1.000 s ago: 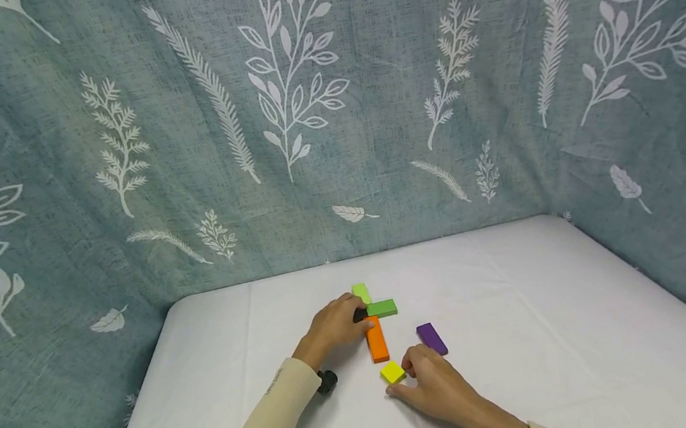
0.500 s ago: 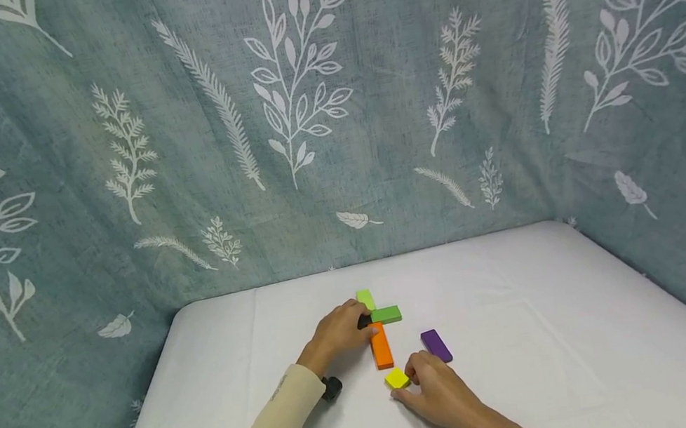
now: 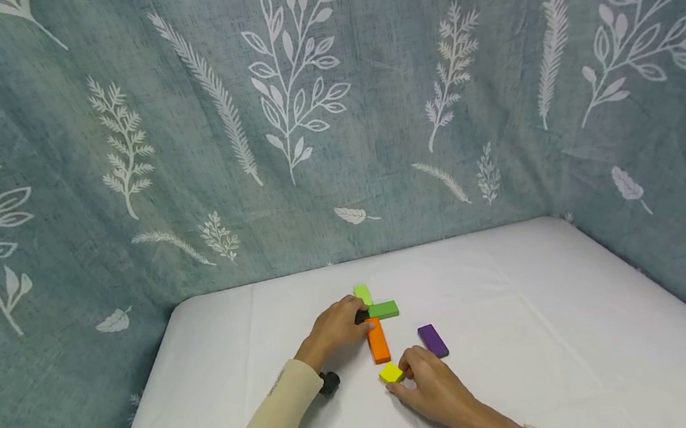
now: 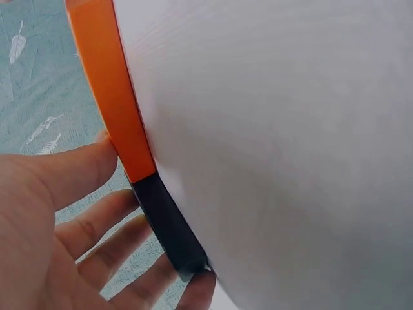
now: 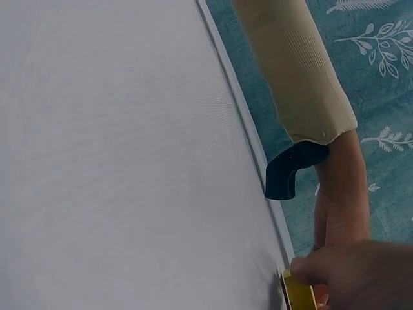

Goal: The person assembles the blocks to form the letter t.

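My left hand (image 3: 336, 324) holds a black block (image 3: 362, 316), its fingertips along the block's side and far end. Its thumb touches an orange block (image 4: 113, 90) that meets the black one end to end in the left wrist view. A green block (image 3: 383, 310) lies beside the black block, and a light green block (image 3: 362, 294) lies just beyond. My right hand (image 3: 431, 386) pinches a small yellow block (image 3: 391, 373) by its right side, near the orange block's front end. In the right wrist view the yellow block (image 5: 299, 292) is partly cut off.
A purple block (image 3: 433, 341) lies apart, just beyond the right hand. The white-covered table (image 3: 519, 307) extends to both sides. A leaf-patterned cloth (image 3: 368, 98) hangs behind it. A black device (image 3: 330, 383) sits at the left wrist.
The right hand and yellow block have shifted very slightly towards the orange block's front end. The left hand and other blocks keep their places; the head view tilts a little.
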`<state>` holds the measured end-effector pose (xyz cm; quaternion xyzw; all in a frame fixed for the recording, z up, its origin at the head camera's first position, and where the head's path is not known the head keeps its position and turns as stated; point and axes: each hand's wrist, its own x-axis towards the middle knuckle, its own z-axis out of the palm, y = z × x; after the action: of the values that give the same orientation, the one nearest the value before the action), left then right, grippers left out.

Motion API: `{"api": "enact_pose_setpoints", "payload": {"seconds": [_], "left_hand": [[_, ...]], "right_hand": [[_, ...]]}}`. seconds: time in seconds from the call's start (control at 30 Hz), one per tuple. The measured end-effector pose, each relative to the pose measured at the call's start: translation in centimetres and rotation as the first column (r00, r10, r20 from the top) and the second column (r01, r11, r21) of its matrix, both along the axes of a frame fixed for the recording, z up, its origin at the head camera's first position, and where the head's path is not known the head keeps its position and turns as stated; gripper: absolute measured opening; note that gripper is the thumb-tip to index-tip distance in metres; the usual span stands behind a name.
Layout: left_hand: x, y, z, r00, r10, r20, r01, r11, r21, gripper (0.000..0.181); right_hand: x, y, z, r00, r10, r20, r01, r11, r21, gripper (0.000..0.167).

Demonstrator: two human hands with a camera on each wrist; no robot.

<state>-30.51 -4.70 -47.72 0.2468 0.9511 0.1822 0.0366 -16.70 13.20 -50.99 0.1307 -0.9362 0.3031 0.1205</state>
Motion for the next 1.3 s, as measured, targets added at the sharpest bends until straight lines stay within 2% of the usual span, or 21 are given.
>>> {"api": "enact_pose_setpoints", "payload": {"seconds": [0.2,0.73,1.3], "left_hand": [[0.06,-0.07,-0.28,1.0,0.001,0.014,-0.001,1.0,0.018,0.041],[-0.13,-0.13,-0.25,1.0,-0.001,0.028,0.0,0.999,0.042,0.041],[-0.11,-0.06,-0.1,1.0,-0.009,0.023,0.009,1.0,0.03,0.039]], "right_hand": [[0.01,-0.01,-0.19,1.0,-0.003,0.006,0.003,1.0,-0.001,0.029],[-0.14,0.02,-0.11,1.0,-0.005,0.009,0.005,1.0,-0.001,0.029],[-0.41,0.14,-0.25,0.999,-0.018,0.026,0.017,1.0,0.007,0.029]]}}
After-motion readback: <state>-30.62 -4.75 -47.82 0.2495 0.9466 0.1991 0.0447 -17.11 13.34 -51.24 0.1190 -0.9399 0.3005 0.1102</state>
